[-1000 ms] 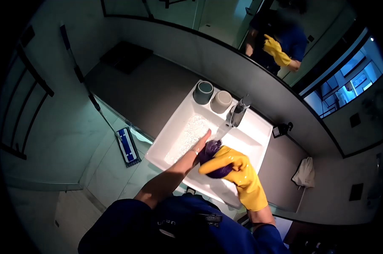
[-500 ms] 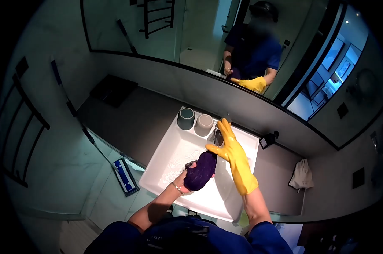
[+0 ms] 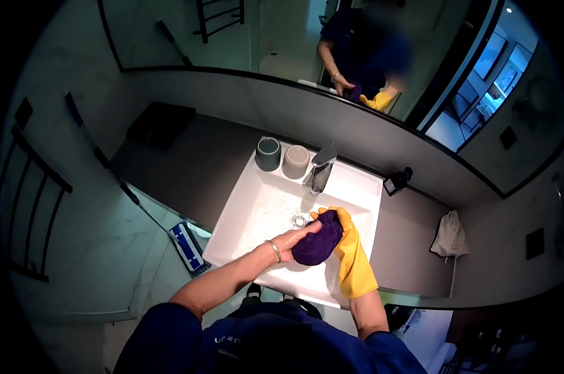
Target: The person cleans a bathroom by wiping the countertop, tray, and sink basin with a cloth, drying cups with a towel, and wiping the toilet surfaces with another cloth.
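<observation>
A bunched purple cloth (image 3: 319, 243) is between my two hands over the white sink (image 3: 232, 230). My left hand (image 3: 289, 243), bare with a bracelet at the wrist, grips its left side with the thumb on top. My right hand (image 3: 344, 234), in a yellow rubber glove, is wrapped round its right side. Behind them stands the chrome faucet (image 3: 322, 169), with no stream visible from it. Shallow water and the drain (image 3: 299, 220) show in the basin. A dark green cup (image 3: 268, 154) and a beige cup (image 3: 296, 161) stand upside down on the sink's back ledge.
A dark bottle (image 3: 396, 182) and a pale cloth bag (image 3: 450, 237) are on the counter (image 3: 412, 249) at right. A black tray (image 3: 161, 124) lies at back left. The flat mop (image 3: 187, 247) leans left of the counter. A mirror (image 3: 282, 37) spans the back wall.
My right hand has come down from the faucet and taken hold of the purple cloth. My left hand still holds the cloth, now a little further right. The faucet's stream is gone.
</observation>
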The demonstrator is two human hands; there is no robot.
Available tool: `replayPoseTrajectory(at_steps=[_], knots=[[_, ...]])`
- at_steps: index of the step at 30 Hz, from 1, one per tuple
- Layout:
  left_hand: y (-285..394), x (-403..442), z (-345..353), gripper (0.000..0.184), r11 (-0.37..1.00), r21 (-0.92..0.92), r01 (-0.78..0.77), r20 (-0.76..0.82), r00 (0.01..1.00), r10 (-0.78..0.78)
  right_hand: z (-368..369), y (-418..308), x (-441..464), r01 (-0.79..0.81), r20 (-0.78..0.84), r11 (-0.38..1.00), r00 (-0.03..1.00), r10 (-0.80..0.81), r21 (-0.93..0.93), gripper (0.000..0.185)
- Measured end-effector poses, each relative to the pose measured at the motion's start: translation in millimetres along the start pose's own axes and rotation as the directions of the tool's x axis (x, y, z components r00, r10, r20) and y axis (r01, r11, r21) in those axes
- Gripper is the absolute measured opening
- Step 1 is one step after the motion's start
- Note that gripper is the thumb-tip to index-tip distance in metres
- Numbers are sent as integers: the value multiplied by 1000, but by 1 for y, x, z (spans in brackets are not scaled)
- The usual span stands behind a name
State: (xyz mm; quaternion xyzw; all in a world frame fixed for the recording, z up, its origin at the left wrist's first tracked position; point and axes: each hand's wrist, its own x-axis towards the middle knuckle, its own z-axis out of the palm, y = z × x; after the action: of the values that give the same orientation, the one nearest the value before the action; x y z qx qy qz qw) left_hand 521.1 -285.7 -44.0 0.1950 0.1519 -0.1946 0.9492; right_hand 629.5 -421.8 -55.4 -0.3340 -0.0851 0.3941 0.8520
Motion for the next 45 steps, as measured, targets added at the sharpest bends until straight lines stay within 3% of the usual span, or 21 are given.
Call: replayPoseTrajectory(at_steps=[1,2,3,5,6,8,9,11,13,15,17,19,21,23,25,28,31,34,39,42,45], knots=[[1,-1,3,54,944,330,5,-69,997,19,-3,-2,3,-13,-32,963,999,5,-268,30],[2,-2,4,55,783,621,35,-131,990,60,1,-1,8,-73,-151,935,988,21,-347,15],[4,4,-4,59,575,817,41,-137,983,125,-2,2,12,-91,-149,933,988,40,-347,15],[14,3,11,57,121,989,80,-111,954,278,-11,12,23,-244,-384,771,923,0,-588,20],[9,11,4,57,132,988,83,-118,952,283,-14,21,23,-258,-402,768,916,1,-586,23],[-2,33,-19,57,-367,898,244,-113,933,343,-11,35,19,-254,-407,715,912,-48,-652,24],[-8,36,-30,57,-356,902,244,-113,929,351,-10,38,17,-237,-404,663,909,-107,-710,26],[-18,27,-41,58,-543,838,49,207,893,399,-7,36,1,-132,-321,783,943,-89,-608,39],[-16,22,-47,65,-655,740,-152,432,854,289,1,25,-28,-128,-184,961,979,83,-245,51],[-17,18,-41,67,-669,696,-262,547,797,257,-15,24,-43,-118,-142,969,986,88,-216,47],[-19,18,-42,68,-546,754,-364,541,816,202,-17,17,-61,-226,-273,948,948,161,-224,41],[-21,28,-55,52,-370,836,-405,490,855,171,-26,17,-80,-210,-389,889,920,39,-408,34],[-13,61,-93,43,-139,933,-332,360,865,350,-26,11,-100,-171,-436,869,898,-56,-464,33],[2,108,-156,45,-222,975,-8,124,848,515,-28,8,-113,-90,-452,903,883,-122,-420,33],[4,107,-156,46,-471,842,263,114,767,631,-34,-2,-122,36,-367,859,895,-255,-510,32],[-7,108,-153,46,-665,642,381,136,797,588,-27,-17,-124,145,-279,806,891,-358,-574,32],[7,109,-133,45,-618,692,373,8,852,524,-14,-26,-122,196,-276,836,884,-377,-513,27],[26,132,-144,47,-531,769,355,-89,883,461,-29,-25,-110,121,-328,935,915,-235,-333,20],[30,101,-119,34,-405,871,276,-18,844,536,-5,-33,-92,48,-276,844,934,-227,-534,25],[40,51,-117,33,-393,875,284,-47,856,515,23,-43,-85,-78,-283,659,936,-210,-748,41],[40,27,-98,40,-462,815,350,-60,844,533,37,-50,-66,247,208,140,947,-244,-959,42]])
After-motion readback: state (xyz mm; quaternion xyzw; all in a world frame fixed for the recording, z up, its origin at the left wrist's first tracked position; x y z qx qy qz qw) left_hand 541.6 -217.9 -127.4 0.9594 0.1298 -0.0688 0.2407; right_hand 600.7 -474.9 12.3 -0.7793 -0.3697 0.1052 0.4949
